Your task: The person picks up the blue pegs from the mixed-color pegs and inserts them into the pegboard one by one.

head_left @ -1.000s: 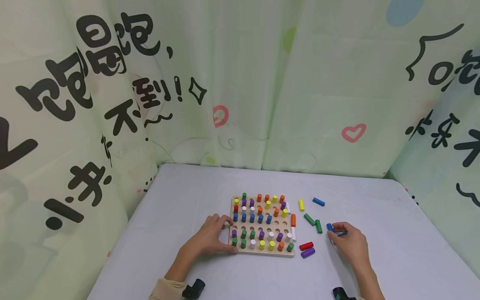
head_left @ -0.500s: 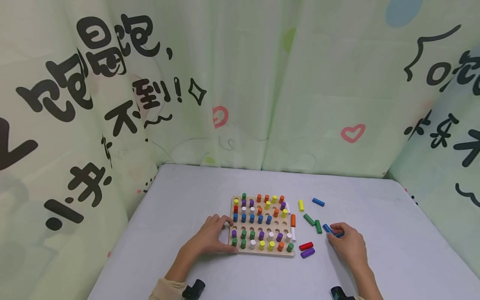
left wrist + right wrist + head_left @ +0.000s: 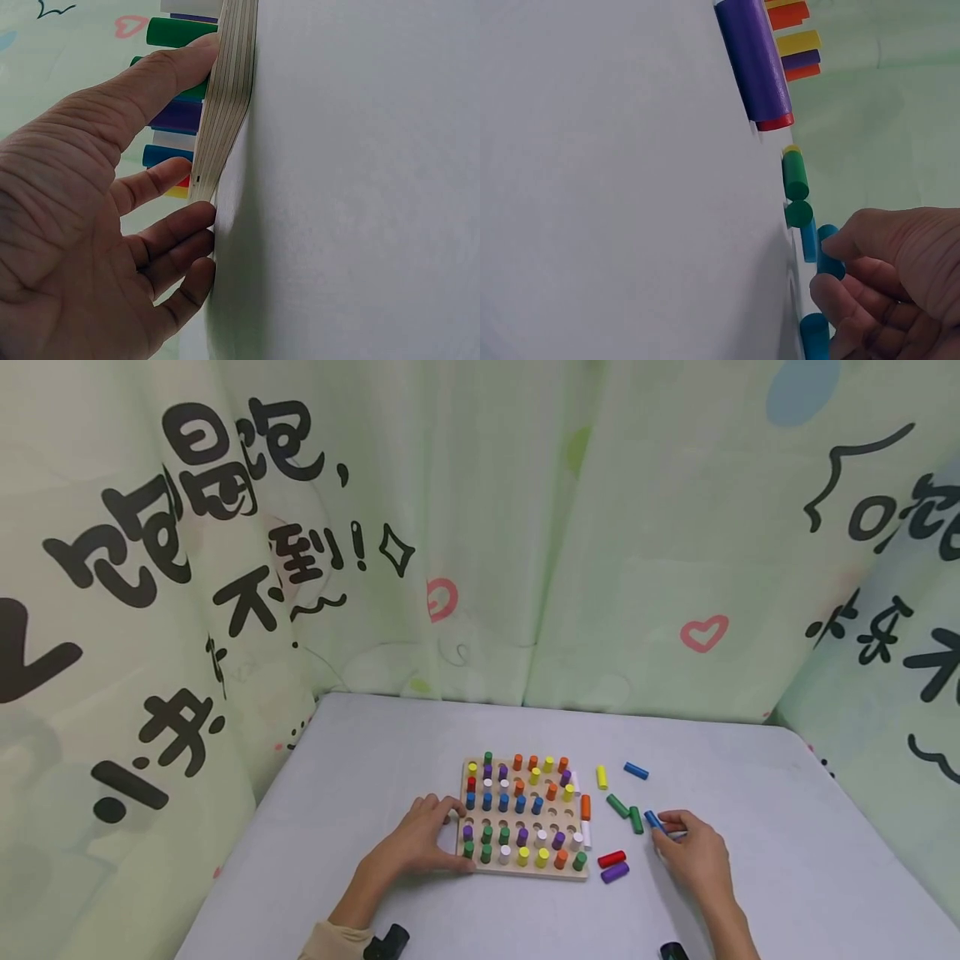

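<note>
Where both forearms point(image 3: 362, 892) slant inward over the near side of the white cloth-covered tabletop point(image 3: 540, 922), I see a beige fabric sleeve point(image 3: 332, 942) on the left one. The left hand point(image 3: 422, 841) rests at the near-left corner of a pale wooden peg board point(image 3: 528, 874), thumb and index finger spread and touching its edge, the other fingers loosely bent. Off the board's right side, the right hand point(image 3: 697, 857) pinches a blue cylindrical peg point(image 3: 829, 266) with its thumb; a second blue peg point(image 3: 815, 337) sits just beside its curled fingers, and I cannot tell whether that one is held. By the board's near-right corner lie a purple cylindrical peg point(image 3: 615, 872) and a red cylindrical peg point(image 3: 611, 859). Coloured upright pegs point(image 3: 521, 804) fill rows of holes; an orange peg point(image 3: 586, 807) and a white peg point(image 3: 587, 836) lie along the right edge. Farther on, I have two green pegs point(image 3: 636, 821), a yellow peg point(image 3: 602, 777) and another blue peg point(image 3: 636, 771) lying loose. Beyond the tabletop's far edge hangs a pale green fabric curtain point(image 3: 615, 568) with black Chinese lettering point(image 3: 302, 557); I can read "不到!" on it.
</note>
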Demonstrator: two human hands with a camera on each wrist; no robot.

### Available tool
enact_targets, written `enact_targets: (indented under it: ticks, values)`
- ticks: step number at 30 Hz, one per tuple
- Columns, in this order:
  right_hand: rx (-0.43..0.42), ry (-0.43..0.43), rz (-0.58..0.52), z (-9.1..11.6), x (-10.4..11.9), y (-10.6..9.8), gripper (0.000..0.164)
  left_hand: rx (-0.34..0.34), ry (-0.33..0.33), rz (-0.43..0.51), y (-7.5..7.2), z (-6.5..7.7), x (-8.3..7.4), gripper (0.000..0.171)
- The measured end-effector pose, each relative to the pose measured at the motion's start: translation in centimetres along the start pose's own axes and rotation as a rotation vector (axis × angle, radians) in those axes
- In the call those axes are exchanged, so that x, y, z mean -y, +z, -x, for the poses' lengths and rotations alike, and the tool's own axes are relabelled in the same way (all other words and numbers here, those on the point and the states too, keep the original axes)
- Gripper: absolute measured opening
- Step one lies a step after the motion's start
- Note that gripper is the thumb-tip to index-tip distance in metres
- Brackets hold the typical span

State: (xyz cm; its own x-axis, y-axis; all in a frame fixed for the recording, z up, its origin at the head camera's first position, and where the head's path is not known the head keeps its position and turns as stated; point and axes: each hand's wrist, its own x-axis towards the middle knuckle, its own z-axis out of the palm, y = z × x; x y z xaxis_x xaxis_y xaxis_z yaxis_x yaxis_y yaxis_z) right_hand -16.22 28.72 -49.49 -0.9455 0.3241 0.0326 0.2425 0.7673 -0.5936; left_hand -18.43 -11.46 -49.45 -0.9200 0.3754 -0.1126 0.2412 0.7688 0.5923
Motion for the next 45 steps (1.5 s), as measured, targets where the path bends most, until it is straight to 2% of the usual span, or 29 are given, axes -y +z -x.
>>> enact_targets:
  ticks: [8, 16, 22, 45]
  values:
    - [0.028, 0.004, -0.037, 0.3, 0.7, 0.0, 0.034, 0.002, -0.003, -0.002, 0.0, 0.0, 0.1, 0.072]
    - [0.031, -0.057, -0.049, 1.0, 1.8, 0.5, 0.032, 0.005, -0.007, 0.008, 0.1, 0.1, 0.2, 0.073]
    - [0.037, -0.073, -0.059, 1.1, 2.8, 1.1, 0.030, 0.004, -0.004, 0.011, 0.0, 0.2, 0.0, 0.073]
    - [0.145, -0.120, -0.145, 1.7, 5.2, 2.9, 0.029, -0.003, -0.009, 0.003, 0.0, 0.0, 0.0, 0.071]
